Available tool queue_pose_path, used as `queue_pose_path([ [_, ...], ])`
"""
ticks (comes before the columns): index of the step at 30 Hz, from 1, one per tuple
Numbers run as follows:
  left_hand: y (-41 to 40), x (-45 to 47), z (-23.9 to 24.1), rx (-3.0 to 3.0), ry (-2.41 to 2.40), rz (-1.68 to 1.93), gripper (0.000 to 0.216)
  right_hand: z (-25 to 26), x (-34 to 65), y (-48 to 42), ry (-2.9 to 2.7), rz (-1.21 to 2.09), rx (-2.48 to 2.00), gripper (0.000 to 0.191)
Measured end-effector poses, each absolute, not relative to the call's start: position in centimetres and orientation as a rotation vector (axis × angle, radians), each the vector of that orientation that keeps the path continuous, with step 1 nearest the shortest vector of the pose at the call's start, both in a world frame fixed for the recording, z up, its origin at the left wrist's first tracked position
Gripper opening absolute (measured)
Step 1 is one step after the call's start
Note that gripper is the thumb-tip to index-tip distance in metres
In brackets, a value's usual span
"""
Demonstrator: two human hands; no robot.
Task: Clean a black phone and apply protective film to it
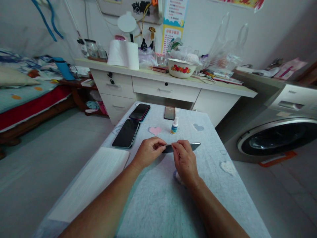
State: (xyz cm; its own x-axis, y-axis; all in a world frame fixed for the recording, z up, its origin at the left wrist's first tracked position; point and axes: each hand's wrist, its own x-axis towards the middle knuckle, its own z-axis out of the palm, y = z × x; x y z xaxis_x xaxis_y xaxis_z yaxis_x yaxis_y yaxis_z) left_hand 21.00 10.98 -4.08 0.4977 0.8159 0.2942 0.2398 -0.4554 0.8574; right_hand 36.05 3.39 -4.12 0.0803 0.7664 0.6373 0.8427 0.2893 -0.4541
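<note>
A thin dark phone (195, 146) is held tilted, nearly edge-on, just above the table, with its edge facing up. My left hand (151, 150) is closed, its thumb and fingers pinched at the phone's left end. Closed around the middle of its upper edge is my right hand (184, 160); whether a small piece is also between those fingertips is hidden. Just beyond the hands stands a small white spray bottle (174, 126) with a blue and yellow label. A phone case (169, 113) lies behind the bottle.
Two dark-screened phones, a nearer one (126, 133) and a farther one (140, 112), lie left on the cloth-covered table (158, 205). A white sheet (91, 185) is at the left edge. Behind stands a desk (148, 85) with a flowered bowl (181, 68); a washing machine (279, 122) is right.
</note>
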Motion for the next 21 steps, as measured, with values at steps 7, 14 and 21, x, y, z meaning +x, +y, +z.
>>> queue_pose_path([
  [7, 10.9, 21.1, -4.2, 1.975, 0.845, 0.949, 0.01, -4.3, 34.8, 3.7, -1.745, -0.105, -1.419, 0.024],
  [14, 11.1, 21.2, -4.3, 1.975, 0.873, 0.944, 0.01, -4.3, 34.9, 3.6, -1.777, -0.063, -1.413, 0.024],
  [21, 11.0, 21.1, -4.0, 2.004, 0.914, 0.938, 0.009, -3.7, 36.5, 3.3, -1.707, -0.132, -1.523, 0.021],
])
